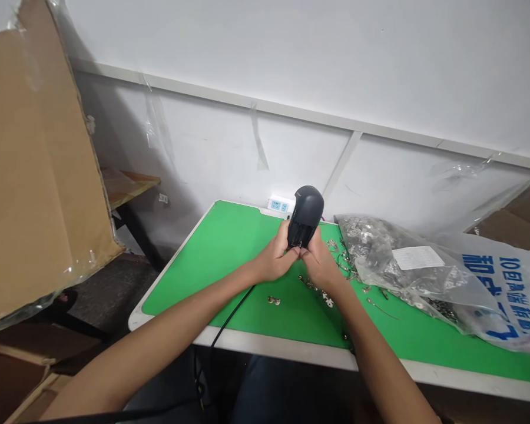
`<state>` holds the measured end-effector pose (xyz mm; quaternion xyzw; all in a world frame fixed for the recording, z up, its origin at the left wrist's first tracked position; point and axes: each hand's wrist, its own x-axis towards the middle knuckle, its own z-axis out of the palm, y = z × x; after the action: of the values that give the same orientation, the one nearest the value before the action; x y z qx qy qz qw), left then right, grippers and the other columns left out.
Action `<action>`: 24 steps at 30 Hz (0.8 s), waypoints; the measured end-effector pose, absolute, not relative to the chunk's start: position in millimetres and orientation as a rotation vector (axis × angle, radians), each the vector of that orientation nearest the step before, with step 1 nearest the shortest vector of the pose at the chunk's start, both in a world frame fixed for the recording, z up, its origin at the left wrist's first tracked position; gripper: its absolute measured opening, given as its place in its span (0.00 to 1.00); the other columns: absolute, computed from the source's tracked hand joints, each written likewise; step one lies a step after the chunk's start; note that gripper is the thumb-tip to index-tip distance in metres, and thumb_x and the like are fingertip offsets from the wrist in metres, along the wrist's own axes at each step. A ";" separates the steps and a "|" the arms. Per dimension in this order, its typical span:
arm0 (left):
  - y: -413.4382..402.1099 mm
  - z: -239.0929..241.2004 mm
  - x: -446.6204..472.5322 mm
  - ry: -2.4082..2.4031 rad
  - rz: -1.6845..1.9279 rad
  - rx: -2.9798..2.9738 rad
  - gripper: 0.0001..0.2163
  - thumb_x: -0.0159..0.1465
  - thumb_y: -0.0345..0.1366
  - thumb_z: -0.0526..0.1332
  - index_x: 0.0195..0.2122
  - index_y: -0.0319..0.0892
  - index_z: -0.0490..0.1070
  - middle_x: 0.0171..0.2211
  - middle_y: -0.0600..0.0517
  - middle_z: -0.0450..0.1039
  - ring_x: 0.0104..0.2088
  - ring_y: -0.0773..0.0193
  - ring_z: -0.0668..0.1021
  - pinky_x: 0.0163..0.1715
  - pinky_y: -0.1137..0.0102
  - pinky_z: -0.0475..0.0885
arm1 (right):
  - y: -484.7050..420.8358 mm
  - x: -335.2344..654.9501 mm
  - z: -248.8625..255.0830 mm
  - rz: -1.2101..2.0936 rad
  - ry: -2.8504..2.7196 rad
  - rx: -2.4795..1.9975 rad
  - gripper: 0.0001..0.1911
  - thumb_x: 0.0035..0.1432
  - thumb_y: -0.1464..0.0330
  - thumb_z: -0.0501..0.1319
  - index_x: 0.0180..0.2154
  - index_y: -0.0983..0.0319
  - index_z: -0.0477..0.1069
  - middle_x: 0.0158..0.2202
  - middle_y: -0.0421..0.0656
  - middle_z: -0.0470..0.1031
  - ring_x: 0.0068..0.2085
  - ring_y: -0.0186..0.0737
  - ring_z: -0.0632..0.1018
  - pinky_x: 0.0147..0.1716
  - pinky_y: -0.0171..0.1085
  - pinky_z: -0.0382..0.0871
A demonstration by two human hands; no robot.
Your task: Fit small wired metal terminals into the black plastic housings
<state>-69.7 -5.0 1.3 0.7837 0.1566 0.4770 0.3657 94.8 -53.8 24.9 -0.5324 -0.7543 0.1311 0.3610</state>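
Above the green tabletop [181, 268], a black mouse-shaped device [308, 207] is held upright between both hands. It has a smooth rounded top, and an open recess shows near its lower end. My left hand [274, 258] is closed around its left side, thumb at the bottom edge. On the opposite side my right hand [321, 262] grips it likewise, and the two thumbs meet under the recess. Small metal parts [274, 301] lie on the green surface below my hands, and more metal pieces [328, 300] lie by my right wrist.
A clear plastic bag [380, 247] of metal parts and a white bag with blue print [503, 294] cover the table's right. A power strip [279, 204] sits at the wall. A black cable [232, 315] crosses the front edge. A large cardboard box [39, 159] stands left.
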 end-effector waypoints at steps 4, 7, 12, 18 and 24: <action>-5.3 3.5 -68.5 0.425 1.249 2.015 0.19 0.70 0.37 0.58 0.60 0.43 0.56 0.47 0.47 0.67 0.46 0.55 0.73 0.48 0.60 0.73 | -55.3 93.9 27.6 0.368 -1.944 -1.375 0.25 0.65 0.63 0.49 0.62 0.64 0.56 0.47 0.54 0.76 0.46 0.60 0.79 0.44 0.56 0.76; -6.9 4.7 -66.8 0.456 1.246 1.996 0.19 0.69 0.36 0.59 0.59 0.43 0.56 0.45 0.48 0.67 0.44 0.56 0.72 0.46 0.61 0.73 | -55.9 93.1 28.3 0.383 -1.939 -1.393 0.24 0.65 0.64 0.49 0.61 0.62 0.56 0.46 0.53 0.76 0.45 0.60 0.79 0.42 0.56 0.76; -12.1 4.8 -64.0 0.509 1.264 1.930 0.18 0.67 0.36 0.60 0.56 0.43 0.57 0.43 0.50 0.65 0.42 0.58 0.71 0.44 0.63 0.72 | -54.9 91.8 25.5 0.417 -1.920 -1.392 0.20 0.65 0.66 0.49 0.57 0.61 0.57 0.44 0.52 0.76 0.44 0.60 0.79 0.43 0.56 0.75; -16.4 1.8 -61.6 0.563 1.202 1.778 0.16 0.68 0.38 0.61 0.53 0.43 0.58 0.38 0.53 0.62 0.34 0.65 0.68 0.33 0.70 0.69 | -51.4 90.2 19.8 0.497 -1.900 -1.342 0.19 0.66 0.65 0.49 0.57 0.60 0.57 0.42 0.50 0.76 0.43 0.57 0.79 0.44 0.56 0.76; -16.2 -3.1 -59.7 0.545 1.171 1.699 0.18 0.68 0.39 0.61 0.54 0.44 0.56 0.37 0.54 0.62 0.31 0.67 0.67 0.30 0.72 0.68 | -51.1 87.5 18.3 0.549 -1.866 -1.373 0.17 0.66 0.65 0.48 0.55 0.60 0.57 0.42 0.49 0.76 0.43 0.56 0.79 0.43 0.55 0.76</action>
<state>-59.7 -16.2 -3.1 0.6973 0.2237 0.4807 0.4824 87.5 -51.1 18.3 -0.5354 -0.7277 0.2140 0.3714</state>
